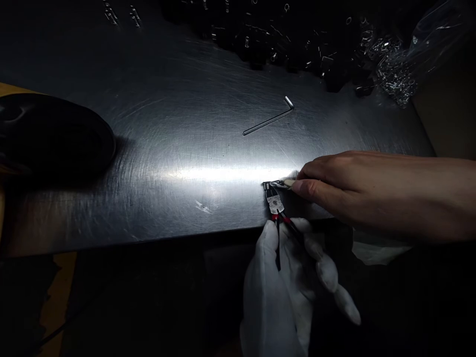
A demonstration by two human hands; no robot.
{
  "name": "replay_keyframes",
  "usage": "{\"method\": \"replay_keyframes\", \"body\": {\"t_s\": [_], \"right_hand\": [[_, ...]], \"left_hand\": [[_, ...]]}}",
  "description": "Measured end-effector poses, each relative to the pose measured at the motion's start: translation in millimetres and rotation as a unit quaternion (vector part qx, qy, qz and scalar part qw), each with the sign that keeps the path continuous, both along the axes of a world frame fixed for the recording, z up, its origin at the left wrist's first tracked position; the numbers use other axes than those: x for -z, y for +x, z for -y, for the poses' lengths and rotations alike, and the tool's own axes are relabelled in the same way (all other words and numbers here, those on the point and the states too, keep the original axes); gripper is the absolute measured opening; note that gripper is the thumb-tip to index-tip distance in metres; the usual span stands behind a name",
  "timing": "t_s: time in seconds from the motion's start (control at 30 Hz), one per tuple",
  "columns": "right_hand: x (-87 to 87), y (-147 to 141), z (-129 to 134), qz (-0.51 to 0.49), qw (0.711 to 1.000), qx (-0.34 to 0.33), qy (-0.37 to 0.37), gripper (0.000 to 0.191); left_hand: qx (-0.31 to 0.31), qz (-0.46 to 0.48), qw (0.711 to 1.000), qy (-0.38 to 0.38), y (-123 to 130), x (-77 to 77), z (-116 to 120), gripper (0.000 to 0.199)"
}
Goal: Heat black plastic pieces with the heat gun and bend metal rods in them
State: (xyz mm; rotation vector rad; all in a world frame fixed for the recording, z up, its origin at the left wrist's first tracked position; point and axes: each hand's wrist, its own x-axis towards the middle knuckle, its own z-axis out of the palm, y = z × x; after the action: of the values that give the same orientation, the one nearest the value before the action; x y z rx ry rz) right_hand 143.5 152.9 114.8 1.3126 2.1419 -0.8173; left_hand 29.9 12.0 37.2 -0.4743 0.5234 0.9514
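— Since both hands crowd together at the front edge of the table, what are they working on, and which way does it point?

— Slim black-and-red pliers with a silvery square patch near the joint. Their long axis runs away from the person, tilted slightly left, with the tips up on the steel and the handles reaching back over the table's edge.

— And the hands?

— The white-gloved left hand is wrapped around the handles, holding them close together. The bare right hand comes in from the side, narrowly pinching a small pale-and-silver piece at the pliers' tips between thumb and forefinger. That piece is too small and blurred for me to tell what it is.

— Where is all this?

— Directly nearer the person than a silver L-shaped hex key, which lies on a scratched brushed-steel table. A bright band of light crosses the steel between them. Beyond the hex key sits a heap of black parts with small metal bits among them. Farther right of it is a clear plastic bag with silver fasteners spilling beside it. Well left of the hex key, a dark rounded object rests near the table's edge.
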Motion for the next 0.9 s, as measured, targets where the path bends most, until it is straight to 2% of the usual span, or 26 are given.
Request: {"method": "replay_keyframes", "body": {"t_s": [0.1, 0.27, 0.63, 0.77, 0.9], "right_hand": [[0.2, -0.9, -1.0, 0.011, 1.000, 0.002, -0.014, 0.048], [-1.2, -2.1, 0.3, 0.016, 1.000, 0.013, -0.001, 0.055], [1.4, 0.2, -3.7, 0.009, 1.000, 0.008, -0.014, 0.051], [-0.6, -3.8, -3.1, 0.019, 1.000, 0.011, -0.021, 0.052], [-1.2, -6.5, -2.6, 0.024, 0.999, 0.010, -0.021, 0.050]], "left_hand": [[-0.006, 0.036, 0.999, 0.018, 0.6, 5.3, 1.3, 0.059], [-0.014, 0.017, 1.000, 0.001, 1.6, 5.6, 0.8, 0.058], [-0.013, 0.069, 0.997, 0.023, -0.1, 9.4, 0.6, 0.045], [0.007, 0.080, 0.997, 0.011, -3.4, 8.2, 0.1, 0.045], [-0.004, 0.102, 0.995, 0.013, -3.8, 10.2, 0.2, 0.049]]}}
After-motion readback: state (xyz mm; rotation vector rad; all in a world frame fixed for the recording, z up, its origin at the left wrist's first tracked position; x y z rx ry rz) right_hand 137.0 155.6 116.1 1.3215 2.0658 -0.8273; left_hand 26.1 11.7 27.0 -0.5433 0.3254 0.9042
